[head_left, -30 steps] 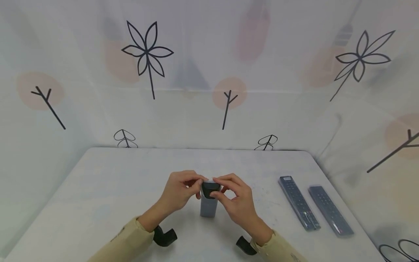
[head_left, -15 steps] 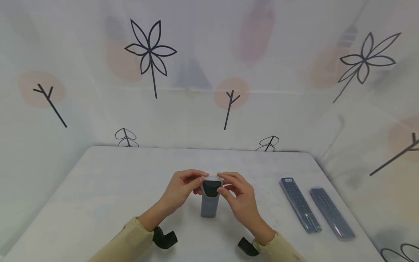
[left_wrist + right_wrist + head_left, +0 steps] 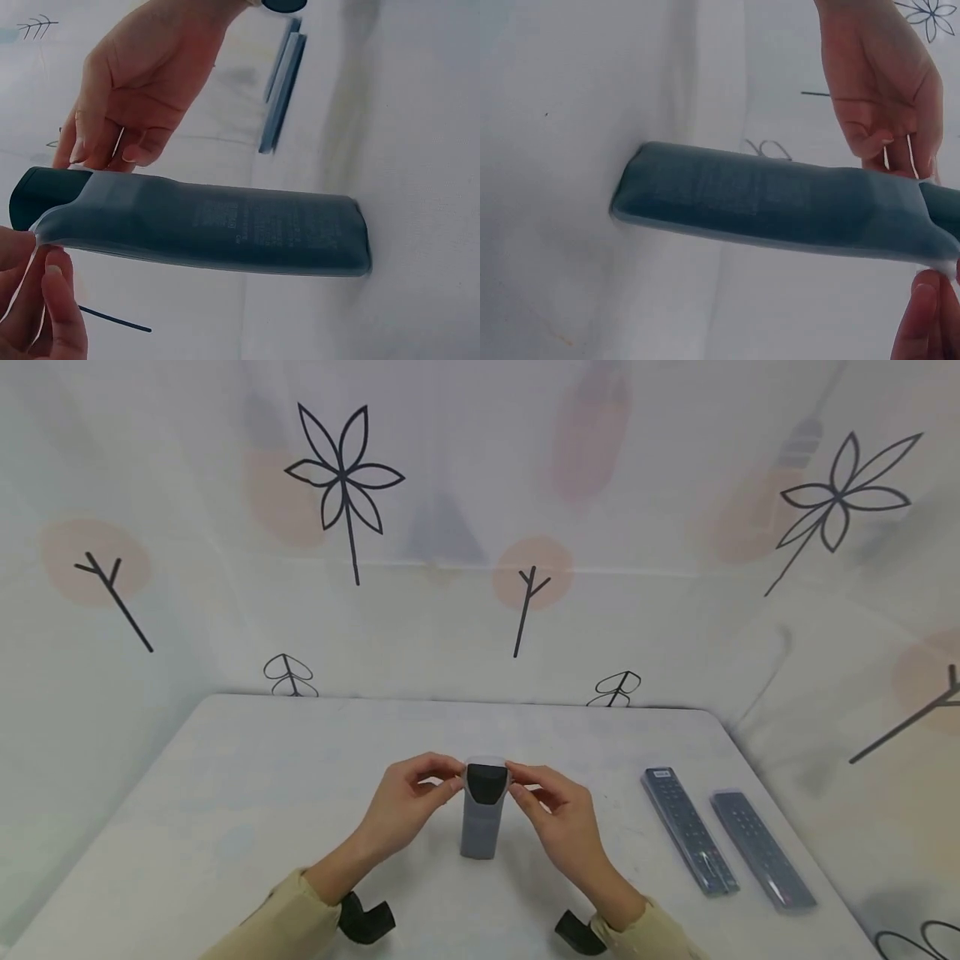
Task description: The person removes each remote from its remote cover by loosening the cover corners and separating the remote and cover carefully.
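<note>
A dark remote control (image 3: 487, 783) in a translucent plastic sleeve (image 3: 480, 831) stands on end on the white table, its bare black top showing at the sleeve's mouth. My left hand (image 3: 408, 802) pinches the sleeve's edge at the upper left. On the opposite edge, my right hand (image 3: 566, 818) pinches with thumb and fingers. The left wrist view shows the sleeve (image 3: 247, 229) fitting closely round the remote's body, with faint printing on it. In the right wrist view, the sleeve's lower end (image 3: 634, 184) touches the tabletop.
Two more remotes in clear sleeves, a nearer-centre one (image 3: 690, 831) and an outer one (image 3: 761, 852), lie at the table's right. A patterned cloth (image 3: 450, 527) hangs behind the table (image 3: 300, 752). Black wrist mounts (image 3: 367, 922) stick out by the cuffs.
My right thumb has come off the remote's black front to the sleeve's edge. Both hands have spread slightly apart to the sides, and more of the black top shows. The remote stays standing.
</note>
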Available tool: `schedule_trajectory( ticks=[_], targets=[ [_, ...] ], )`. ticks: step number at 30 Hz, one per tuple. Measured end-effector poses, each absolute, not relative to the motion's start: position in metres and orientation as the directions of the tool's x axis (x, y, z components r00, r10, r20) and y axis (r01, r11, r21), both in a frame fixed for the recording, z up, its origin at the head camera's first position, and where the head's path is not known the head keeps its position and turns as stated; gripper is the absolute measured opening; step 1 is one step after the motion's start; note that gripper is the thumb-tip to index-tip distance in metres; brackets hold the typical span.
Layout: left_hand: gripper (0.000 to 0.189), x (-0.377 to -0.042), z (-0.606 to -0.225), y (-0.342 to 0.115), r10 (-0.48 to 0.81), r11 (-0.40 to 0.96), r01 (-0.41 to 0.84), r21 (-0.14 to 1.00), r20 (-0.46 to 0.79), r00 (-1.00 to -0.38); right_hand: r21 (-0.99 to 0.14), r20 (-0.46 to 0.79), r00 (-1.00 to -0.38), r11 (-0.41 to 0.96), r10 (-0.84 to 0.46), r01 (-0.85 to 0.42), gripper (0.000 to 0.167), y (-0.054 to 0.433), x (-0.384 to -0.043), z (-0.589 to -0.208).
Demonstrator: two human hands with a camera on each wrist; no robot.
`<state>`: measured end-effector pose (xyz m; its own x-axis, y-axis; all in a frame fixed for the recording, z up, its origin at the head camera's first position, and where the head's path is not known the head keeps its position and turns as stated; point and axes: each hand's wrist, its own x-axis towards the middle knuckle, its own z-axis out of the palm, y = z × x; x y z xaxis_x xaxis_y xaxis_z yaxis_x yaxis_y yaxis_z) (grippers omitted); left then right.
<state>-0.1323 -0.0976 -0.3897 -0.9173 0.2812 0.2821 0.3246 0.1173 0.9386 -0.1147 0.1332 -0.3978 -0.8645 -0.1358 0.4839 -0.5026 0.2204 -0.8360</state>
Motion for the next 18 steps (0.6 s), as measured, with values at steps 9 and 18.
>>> schedule_trajectory(
  ticks=[9,18],
  targets=[
    [0.014,-0.1248,-0.3860,-0.0939,0.213,0.158,0.392,0.907,0.356,-0.910,-0.848,0.469,-0.880,0.240,-0.073,-0.472,0.025,0.1251,-0.1114,-0.3890],
    [0.024,-0.1231,-0.3878,-0.0897,0.178,0.146,0.427,0.892,0.401,-0.899,-0.861,0.472,-0.875,0.154,-0.108,-0.484,0.024,0.1238,-0.1118,-0.3886]
  ],
)
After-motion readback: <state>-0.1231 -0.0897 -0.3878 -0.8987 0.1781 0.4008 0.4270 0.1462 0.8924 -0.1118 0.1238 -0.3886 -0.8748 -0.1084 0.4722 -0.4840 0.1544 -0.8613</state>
